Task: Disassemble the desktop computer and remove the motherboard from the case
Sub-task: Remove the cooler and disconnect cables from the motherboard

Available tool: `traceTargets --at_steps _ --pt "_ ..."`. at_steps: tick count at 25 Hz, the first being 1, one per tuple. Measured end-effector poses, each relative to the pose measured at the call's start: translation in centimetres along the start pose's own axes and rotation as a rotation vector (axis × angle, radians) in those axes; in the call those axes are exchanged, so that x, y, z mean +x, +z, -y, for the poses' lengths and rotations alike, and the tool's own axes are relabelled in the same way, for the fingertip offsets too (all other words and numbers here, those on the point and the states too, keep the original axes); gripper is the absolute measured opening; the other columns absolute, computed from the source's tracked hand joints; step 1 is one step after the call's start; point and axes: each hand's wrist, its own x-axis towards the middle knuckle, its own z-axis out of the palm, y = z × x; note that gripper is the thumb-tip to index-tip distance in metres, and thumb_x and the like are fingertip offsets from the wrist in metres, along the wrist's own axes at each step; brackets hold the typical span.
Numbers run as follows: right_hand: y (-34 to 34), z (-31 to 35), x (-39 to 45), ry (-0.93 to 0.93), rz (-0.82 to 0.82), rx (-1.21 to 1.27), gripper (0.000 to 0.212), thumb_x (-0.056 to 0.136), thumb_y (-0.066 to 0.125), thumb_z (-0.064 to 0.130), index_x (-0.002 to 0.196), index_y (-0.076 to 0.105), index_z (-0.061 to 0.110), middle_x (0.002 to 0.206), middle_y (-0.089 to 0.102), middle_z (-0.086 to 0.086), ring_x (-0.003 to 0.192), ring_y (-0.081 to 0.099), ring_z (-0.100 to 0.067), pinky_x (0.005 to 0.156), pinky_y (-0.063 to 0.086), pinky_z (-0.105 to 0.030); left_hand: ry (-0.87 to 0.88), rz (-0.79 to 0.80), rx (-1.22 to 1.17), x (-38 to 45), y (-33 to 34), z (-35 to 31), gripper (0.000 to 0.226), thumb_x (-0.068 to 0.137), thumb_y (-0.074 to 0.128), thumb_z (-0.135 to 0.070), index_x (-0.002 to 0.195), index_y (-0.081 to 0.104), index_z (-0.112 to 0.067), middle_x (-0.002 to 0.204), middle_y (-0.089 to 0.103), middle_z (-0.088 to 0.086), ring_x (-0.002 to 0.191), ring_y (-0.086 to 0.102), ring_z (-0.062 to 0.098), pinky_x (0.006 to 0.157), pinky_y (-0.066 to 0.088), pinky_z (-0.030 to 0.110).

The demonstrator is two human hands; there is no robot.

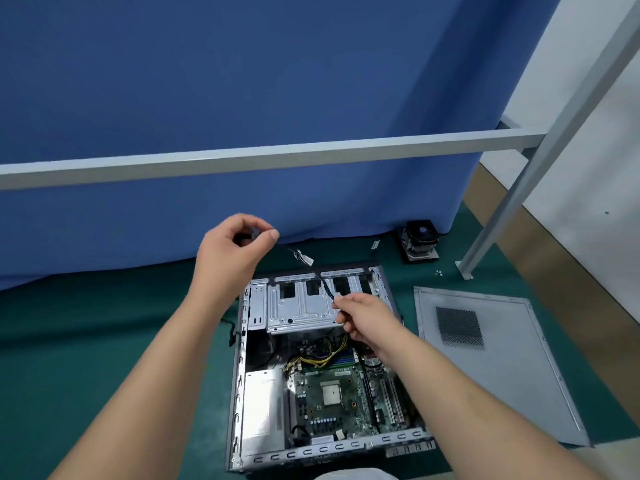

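Left forearm reaching up from the lower left of the frame, left hand [235, 247] raised above the far left corner of the case, fingers curled with thumb and forefinger pinched on a small dark part [254, 233]; identity of the part not clear. Open computer case [237, 393] lying flat on the green mat [104, 341] at lower centre. Silver power supply [261, 410] in the lower left of the case. Drive cage [298, 306] across the far end. Green motherboard [332, 400] seated inside the case at centre right, bundle of yellow and black wires [322, 355] just above it. Thin black cable [320, 282] with a pale connector at its upper end, rising toward the centre of the frame. Right forearm crossing from the lower right over the right side of the case, right hand [363, 317] above the drive cage, fingers curled, thumb and forefinger pinching the lower part of the cable. Grey side panel [502, 375] flat on the mat right of the case, apart from it. Cooler with fan [419, 240] on the mat at upper right, beside the blue curtain [242, 81]. Small pale screws [439, 271] near a metal frame leg [512, 202].
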Motion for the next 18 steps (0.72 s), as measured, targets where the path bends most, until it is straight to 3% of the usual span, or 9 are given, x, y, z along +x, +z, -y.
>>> traceTargets --at_steps 7,10,12,14,18 --pt "-0.5 3.3 -0.5 0.063 0.143 0.376 0.020 0.101 0.062 0.031 0.097 0.065 0.011 0.078 0.071 -0.004 0.060 0.063 -0.014 0.056 0.049 -0.024 0.041 -0.085 -0.352 2.9 4.2 -4.1 0.015 0.082 0.079 -0.023 0.094 0.074 -0.030 0.075 0.042 -0.004 0.072 0.039 0.018 0.072 0.042 0.035" --pt "-1.1 3.4 -0.6 0.158 0.230 0.566 0.025 0.101 0.062 0.032 0.088 0.060 0.011 0.103 0.077 -0.015 0.085 0.077 -0.027 0.068 0.061 -0.033 0.004 -0.109 -0.495 3.0 6.5 -4.8 0.019 0.082 0.078 -0.018 0.095 0.073 -0.031 0.075 0.040 -0.008 0.080 0.041 0.023 0.083 0.048 0.041" --pt "-1.7 3.2 -0.4 0.126 0.220 0.817 0.023 0.100 0.065 0.026 0.086 0.060 0.009 0.116 0.072 -0.016 0.104 0.074 -0.035 0.081 0.062 -0.040 -0.025 -0.111 -0.554 2.6 7.6 -4.6 0.018 0.084 0.078 -0.016 0.095 0.073 -0.029 0.074 0.041 -0.009 0.081 0.043 0.023 0.087 0.051 0.040" --pt "-2.9 3.1 -0.1 0.032 0.149 1.013 0.020 0.098 0.066 0.021 0.085 0.063 0.007 0.117 0.069 -0.015 0.113 0.071 -0.035 0.091 0.059 -0.045 -0.057 -0.096 -0.597 2.1 8.4 -3.9 0.016 0.088 0.077 -0.012 0.096 0.073 -0.026 0.076 0.041 -0.006 0.078 0.047 0.021 0.087 0.055 0.034" --pt "-5.5 2.9 0.4 -0.044 0.100 1.106 0.016 0.099 0.062 0.018 0.087 0.060 0.008 0.123 0.072 -0.012 0.115 0.070 -0.035 0.094 0.056 -0.048 -0.175 -0.056 -0.662 0.8 8.9 -1.7 0.015 0.091 0.075 -0.007 0.093 0.073 -0.021 0.080 0.047 -0.001 0.077 0.053 0.018 0.083 0.058 0.029"
